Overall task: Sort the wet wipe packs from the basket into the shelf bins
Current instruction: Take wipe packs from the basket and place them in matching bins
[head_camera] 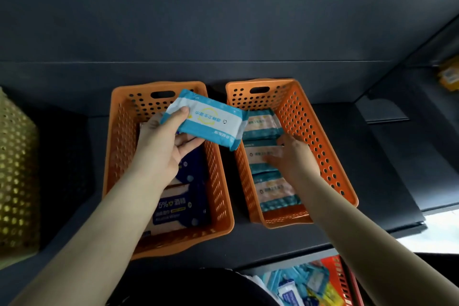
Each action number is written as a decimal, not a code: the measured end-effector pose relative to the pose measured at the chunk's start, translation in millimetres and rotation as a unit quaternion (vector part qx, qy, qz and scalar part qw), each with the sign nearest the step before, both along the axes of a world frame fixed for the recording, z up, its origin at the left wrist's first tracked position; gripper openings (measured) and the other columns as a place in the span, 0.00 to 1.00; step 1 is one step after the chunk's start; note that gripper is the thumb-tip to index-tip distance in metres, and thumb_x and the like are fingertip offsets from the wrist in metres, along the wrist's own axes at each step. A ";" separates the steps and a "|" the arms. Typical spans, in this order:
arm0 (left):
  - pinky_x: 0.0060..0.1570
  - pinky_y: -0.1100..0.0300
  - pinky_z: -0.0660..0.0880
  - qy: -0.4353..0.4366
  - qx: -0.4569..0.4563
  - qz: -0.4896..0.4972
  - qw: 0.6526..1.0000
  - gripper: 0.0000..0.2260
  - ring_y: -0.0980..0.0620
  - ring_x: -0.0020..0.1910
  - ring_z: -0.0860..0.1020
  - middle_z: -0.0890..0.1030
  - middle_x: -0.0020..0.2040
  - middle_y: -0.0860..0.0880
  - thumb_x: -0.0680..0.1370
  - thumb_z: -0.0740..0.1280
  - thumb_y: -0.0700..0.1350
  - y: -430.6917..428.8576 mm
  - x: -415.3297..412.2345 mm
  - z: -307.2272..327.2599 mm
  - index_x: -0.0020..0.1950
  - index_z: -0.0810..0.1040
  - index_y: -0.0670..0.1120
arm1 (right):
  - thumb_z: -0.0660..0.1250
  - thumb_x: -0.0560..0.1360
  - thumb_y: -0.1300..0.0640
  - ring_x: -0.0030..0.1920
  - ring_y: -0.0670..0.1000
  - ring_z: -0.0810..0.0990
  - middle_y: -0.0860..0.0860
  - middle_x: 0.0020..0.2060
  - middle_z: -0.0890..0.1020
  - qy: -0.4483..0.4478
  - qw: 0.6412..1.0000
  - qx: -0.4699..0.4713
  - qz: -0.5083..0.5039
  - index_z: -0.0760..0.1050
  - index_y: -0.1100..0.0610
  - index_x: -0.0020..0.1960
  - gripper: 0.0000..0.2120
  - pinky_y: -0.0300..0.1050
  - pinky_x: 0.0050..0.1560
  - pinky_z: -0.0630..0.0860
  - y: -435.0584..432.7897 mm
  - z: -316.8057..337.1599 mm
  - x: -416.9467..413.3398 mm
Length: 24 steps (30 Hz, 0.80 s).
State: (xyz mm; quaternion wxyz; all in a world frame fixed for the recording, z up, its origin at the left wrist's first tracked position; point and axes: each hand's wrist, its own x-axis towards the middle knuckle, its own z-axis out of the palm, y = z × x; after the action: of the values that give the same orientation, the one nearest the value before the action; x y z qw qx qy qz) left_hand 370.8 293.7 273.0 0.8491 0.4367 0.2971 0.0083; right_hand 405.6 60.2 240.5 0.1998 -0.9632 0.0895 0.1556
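Observation:
Two orange perforated bins stand side by side on a dark shelf. My left hand (165, 141) grips a light blue and white wet wipe pack (208, 119), held above the gap between the bins. The left bin (116, 146) holds dark blue alcohol wipe packs (181, 206). Light blue packs (273, 191) stand in a row in the right bin (320, 146). My right hand (295, 156) reaches into that bin, fingers spread and resting flat on the packs there. It grips nothing. At the bottom right, a red basket (340, 278) holds several mixed packs.
A yellow perforated bin (17, 171) stands at the far left of the shelf. A dark divider panel (387, 112) rises to the right of the orange bins. Yellow packs (449, 74) show in the neighbouring shelf bay at the far right.

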 end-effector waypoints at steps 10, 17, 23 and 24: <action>0.43 0.54 0.82 -0.025 0.005 -0.063 0.998 0.10 0.46 0.50 0.84 0.85 0.52 0.43 0.80 0.64 0.38 -8.2 -8.2 3.7 0.60 0.76 0.42 | 0.70 0.76 0.57 0.52 0.52 0.78 0.53 0.60 0.79 -0.018 0.997 0.002 0.071 0.75 0.55 0.64 0.18 0.43 0.48 0.77 -2.3 -7.4 4.5; 0.41 0.55 0.82 -0.030 -0.003 -0.034 0.999 0.06 0.48 0.49 0.85 0.85 0.50 0.45 0.80 0.64 0.38 -4.6 -5.5 4.0 0.55 0.77 0.44 | 0.72 0.74 0.51 0.55 0.55 0.78 0.52 0.59 0.77 -0.049 0.998 0.000 0.028 0.74 0.55 0.65 0.22 0.47 0.51 0.76 -4.8 -7.5 1.2; 0.43 0.54 0.82 -0.033 -0.007 -0.029 0.999 0.04 0.47 0.50 0.84 0.86 0.50 0.45 0.79 0.64 0.38 -5.5 -2.5 4.0 0.49 0.76 0.45 | 0.74 0.72 0.51 0.60 0.54 0.76 0.52 0.65 0.75 -0.011 0.997 0.015 0.078 0.71 0.53 0.69 0.28 0.48 0.60 0.74 -2.4 -15.7 3.0; 0.43 0.54 0.82 -0.033 -0.007 -0.033 0.999 0.03 0.47 0.50 0.84 0.85 0.50 0.44 0.79 0.64 0.38 -6.1 -1.7 3.9 0.49 0.76 0.45 | 0.74 0.72 0.51 0.60 0.54 0.76 0.52 0.65 0.74 -0.012 0.996 0.017 0.083 0.71 0.53 0.70 0.28 0.48 0.60 0.73 -2.7 -16.1 3.7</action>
State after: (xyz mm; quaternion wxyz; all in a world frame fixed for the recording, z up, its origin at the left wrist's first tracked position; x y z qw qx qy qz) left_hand 369.1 287.6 276.9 0.8610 0.4401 0.2547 -0.0075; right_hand 409.4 57.5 224.4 0.2033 -0.9656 0.0040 0.1619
